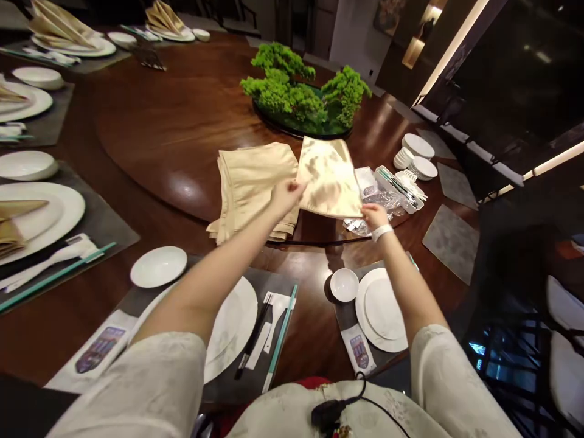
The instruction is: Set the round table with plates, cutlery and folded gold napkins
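Note:
A folded gold satin napkin (pixel 326 176) is stretched between my two hands above the table. My left hand (pixel 287 198) pinches its left edge, and my right hand (pixel 375 216) grips the lower right corner. Just left of it lies a stack of folded gold napkins (pixel 255 176), partly behind my left hand and forearm. Close beyond my right hand sit a white tray of chopsticks and spoons (pixel 400 190) and some clear plastic wrapping (pixel 385 201).
A green miniature-tree centrepiece (pixel 292 91) stands behind the napkins. White plates (pixel 383 304), bowls (pixel 344 285) and chopsticks (pixel 280 337) lie on grey placemats in front. Stacked dishes (pixel 417 155) are at the right. Set places with folded napkins (pixel 59 27) line the left.

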Motion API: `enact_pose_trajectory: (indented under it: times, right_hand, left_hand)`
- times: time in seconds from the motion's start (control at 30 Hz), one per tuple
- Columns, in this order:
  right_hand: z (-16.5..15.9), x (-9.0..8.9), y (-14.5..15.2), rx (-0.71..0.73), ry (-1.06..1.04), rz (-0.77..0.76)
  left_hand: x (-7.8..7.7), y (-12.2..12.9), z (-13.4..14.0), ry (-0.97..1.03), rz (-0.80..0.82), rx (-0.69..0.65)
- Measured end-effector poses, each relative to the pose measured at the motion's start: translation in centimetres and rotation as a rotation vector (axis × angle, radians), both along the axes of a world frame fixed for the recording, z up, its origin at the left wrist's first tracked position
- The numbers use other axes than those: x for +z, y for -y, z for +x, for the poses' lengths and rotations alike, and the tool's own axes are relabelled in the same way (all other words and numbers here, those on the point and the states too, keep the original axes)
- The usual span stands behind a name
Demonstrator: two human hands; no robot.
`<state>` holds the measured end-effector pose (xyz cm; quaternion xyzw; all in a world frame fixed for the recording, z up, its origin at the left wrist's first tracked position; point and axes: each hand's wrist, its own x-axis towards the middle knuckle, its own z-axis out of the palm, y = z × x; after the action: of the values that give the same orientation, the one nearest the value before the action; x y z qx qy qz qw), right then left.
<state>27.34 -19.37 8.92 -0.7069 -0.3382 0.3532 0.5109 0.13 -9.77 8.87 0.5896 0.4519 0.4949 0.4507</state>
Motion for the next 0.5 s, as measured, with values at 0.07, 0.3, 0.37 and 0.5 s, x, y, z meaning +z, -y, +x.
enact_pose_trajectory:
  times: [0.07,0.3,0.37,0.5]
  right_hand:
    - [-1.0,-5.5,1.0,-0.054,-0.089,-0.174]
    - [-1.8,-15.2,0.4,-0.065,-0.197,-0.233]
    - [-1.6,-16.2,-0.5,-0.070,-0.215,-0.238]
    - [-2.9,-17.6,-2.4,-0.058,-0.172,-0.247]
  left_hand:
    - [-6.9,1.1,0.6,0.016,-0.272,0.035]
    - [-18.0,2.9,2.1,-0.035,-0.372,0.050]
    - [-19.3,2.5,1.5,-0.066,-0.347,0.054]
    - [-20.6,0.7,-1.6,-0.150,-0.245,0.029]
